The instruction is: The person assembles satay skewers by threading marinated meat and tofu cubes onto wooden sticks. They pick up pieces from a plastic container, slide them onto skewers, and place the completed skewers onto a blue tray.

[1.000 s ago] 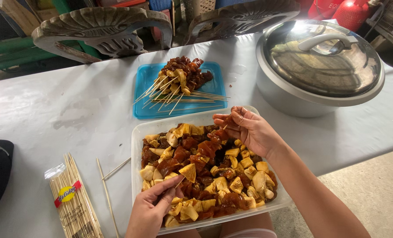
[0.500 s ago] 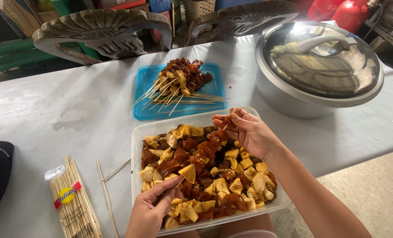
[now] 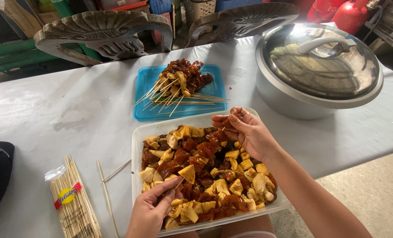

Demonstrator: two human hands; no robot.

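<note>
**A:** What are the two hands doing?

**B:** The left hand sits at the near edge of a clear plastic tub, fingers pinched around the blunt end of a thin wooden skewer. A yellow wedge of food sits on its tip. The right hand hovers over the tub's far right corner, fingers curled and closed on a dark red piece of meat, lifted clear of the rest.

**A:** What's in the tub?

**B:** Glossy brown-red meat chunks mixed with pale yellow cubes, filling it. It sits right in front of the person, so both hands can reach in without stretching.

**A:** Anything finished?

**B:** Yes. Just beyond the tub, a blue tray holds a pile of loaded skewers, the meat ends heaped together and the bare sticks fanning out toward the front and right, which keeps the handles clean.

**A:** Spare sticks?

**B:** An opened packet of skewers lies left of the tub, near the left hand, with two loose sticks beside it.

**A:** What else?

**B:** A large metal pot with a glass lid stands at the far right of the grey table. Two carved chair backs stand behind.
</note>
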